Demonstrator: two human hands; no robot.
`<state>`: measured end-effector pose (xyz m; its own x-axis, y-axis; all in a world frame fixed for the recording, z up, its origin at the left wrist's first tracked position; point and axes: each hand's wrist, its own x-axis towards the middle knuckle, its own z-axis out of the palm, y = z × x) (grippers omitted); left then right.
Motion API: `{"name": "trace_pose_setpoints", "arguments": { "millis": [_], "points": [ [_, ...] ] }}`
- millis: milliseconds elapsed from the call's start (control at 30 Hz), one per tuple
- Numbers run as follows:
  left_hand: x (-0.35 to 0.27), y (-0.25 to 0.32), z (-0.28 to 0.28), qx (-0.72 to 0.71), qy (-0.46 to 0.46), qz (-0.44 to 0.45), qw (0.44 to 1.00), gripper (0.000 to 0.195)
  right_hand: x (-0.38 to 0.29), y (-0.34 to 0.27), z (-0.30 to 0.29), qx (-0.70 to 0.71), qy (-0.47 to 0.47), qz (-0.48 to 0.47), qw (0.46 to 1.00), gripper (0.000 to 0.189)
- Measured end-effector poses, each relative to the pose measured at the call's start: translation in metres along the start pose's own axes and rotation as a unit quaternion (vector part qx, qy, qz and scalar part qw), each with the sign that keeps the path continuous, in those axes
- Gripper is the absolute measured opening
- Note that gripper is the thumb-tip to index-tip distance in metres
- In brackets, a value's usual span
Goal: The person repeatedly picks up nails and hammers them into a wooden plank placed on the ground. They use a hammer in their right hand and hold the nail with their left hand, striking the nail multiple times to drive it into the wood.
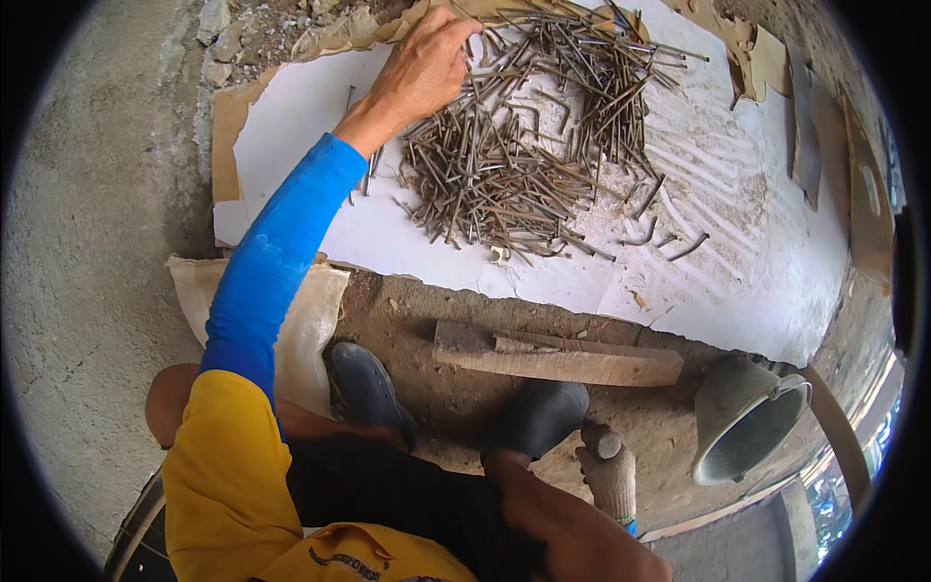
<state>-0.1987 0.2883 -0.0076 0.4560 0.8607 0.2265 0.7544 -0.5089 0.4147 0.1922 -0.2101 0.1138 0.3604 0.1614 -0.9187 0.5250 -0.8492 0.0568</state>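
Note:
My bare left hand (429, 69), below a blue sleeve, reaches to the upper left edge of a heap of rusty steel nails (494, 174). Its fingers are bent; whether they pinch a nail is hidden. The nails, many of them bent, lie on a white sheet (727, 305) with torn edges. A few straight nails (374, 171) lie apart, left of the heap. Low at the right, my right hand (612, 480) wears a knitted glove and is closed on a tool with a round metal head, seemingly a hammer (602, 441). Its handle is hidden.
A rough wooden block (560, 354) lies on the dirt before my dark rubber shoes (371, 385). To the right, a grey bucket (749, 422) lies tipped on its side. A pale sack (313, 327) is under my left arm. Stones (212, 20) and rubble border the sheet's upper left.

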Motion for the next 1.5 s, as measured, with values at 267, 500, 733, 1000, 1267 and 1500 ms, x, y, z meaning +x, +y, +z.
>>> {"name": "trace_pose_setpoints", "arguments": {
  "millis": [267,500,733,1000,1267,1500],
  "points": [
    [-0.04,0.057,0.006,-0.127,0.017,-0.009,0.992,0.045,0.001,0.004,0.004,0.02,0.008,-0.003,1.0,0.064],
    [-0.003,0.008,0.008,-0.067,0.074,-0.084,0.991,0.031,0.004,0.004,0.002,0.033,-0.005,0.025,0.999,0.067],
    [0.028,-0.044,0.009,0.03,0.009,0.028,0.999,0.03,0.003,0.01,0.005,0.032,0.006,0.005,0.999,0.065],
    [0.032,-0.051,0.003,0.097,0.0,0.162,0.982,0.025,-0.001,0.003,0.001,0.037,0.001,0.009,0.999,0.063],
    [0.042,-0.064,0.001,0.143,-0.023,0.233,0.962,0.024,-0.001,0.004,0.0,0.074,-0.005,0.003,0.997,0.057],
    [0.039,-0.056,0.003,0.05,0.043,0.172,0.983,0.048,-0.004,0.002,0.002,0.09,0.001,0.015,0.996,0.056]
  ]
}}
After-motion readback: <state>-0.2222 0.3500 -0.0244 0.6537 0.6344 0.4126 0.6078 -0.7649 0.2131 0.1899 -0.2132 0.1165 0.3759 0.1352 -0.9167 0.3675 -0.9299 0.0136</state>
